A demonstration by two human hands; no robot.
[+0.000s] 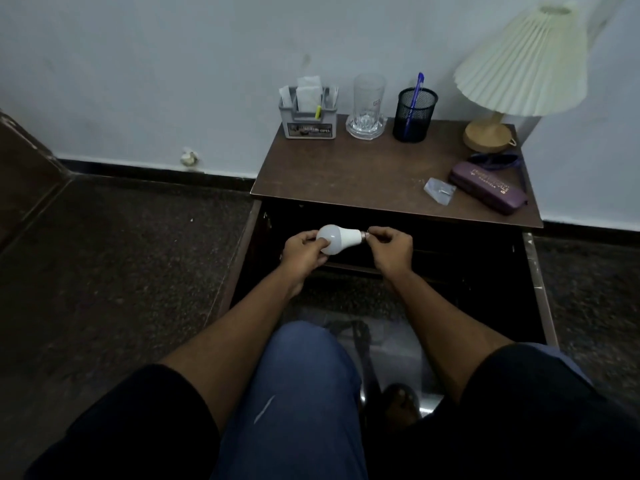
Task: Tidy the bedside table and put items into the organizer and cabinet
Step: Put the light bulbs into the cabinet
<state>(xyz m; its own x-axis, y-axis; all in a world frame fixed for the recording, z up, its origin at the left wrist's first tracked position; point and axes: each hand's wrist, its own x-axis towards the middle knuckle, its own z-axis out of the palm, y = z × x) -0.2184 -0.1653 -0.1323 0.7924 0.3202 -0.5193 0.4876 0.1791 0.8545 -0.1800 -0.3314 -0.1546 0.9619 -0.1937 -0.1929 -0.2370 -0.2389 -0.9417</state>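
The white light bulb point(337, 239) is held sideways in the air, right in front of the dark open cabinet point(450, 258) under the bedside table point(353, 174). The left hand point(303, 249) grips the round globe end, fingers curled about it. The right hand point(391, 249) pinches the metal base between thumb and fingertips. Both forearms reach out over a knee in blue jeans point(301, 375), the person sitting low and close to the cabinet.

Up on the brown tabletop, a row of things stands along the wall. At the left is a grey organizer point(308, 117) with papers and a small yellow item stuck in it. Just beside it stands a clear glass point(367, 105) on a glass dish, then a black mesh cup point(415, 116) with a blue pen point(415, 95) leaning inside. At the right back corner sits a lamp point(523, 64) with a pleated cream shade and a wooden base. Nearer the front right edge lies a purple case point(488, 192), with a small clear plastic bag point(439, 190) just to its left and something dark blue point(495, 160) behind it, which I cannot make out clearly.
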